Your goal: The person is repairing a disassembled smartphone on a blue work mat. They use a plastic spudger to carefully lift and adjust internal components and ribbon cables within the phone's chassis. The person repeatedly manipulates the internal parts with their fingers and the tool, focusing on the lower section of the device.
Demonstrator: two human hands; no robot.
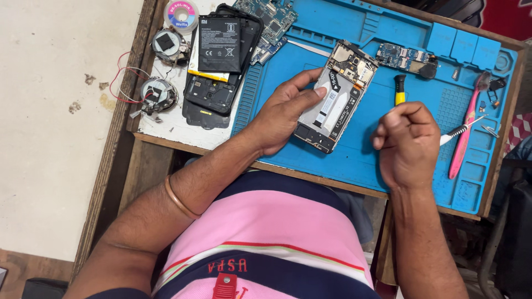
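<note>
Your left hand point(282, 113) reaches in from the lower left, its grip holding an opened phone point(335, 97) by the left edge, thumb lying across the silver plate, on the blue repair mat point(354, 160) mid-desk. Your right hand point(407, 144) hovers just right of the phone, curled into a fist with its grip closed on a thin screwdriver point(460, 132) pointing right. Bare mat lies between your hands and along the near edge; a pink toothbrush point(465, 133) and circuit board point(404, 58) crowd the right and far sides.
</note>
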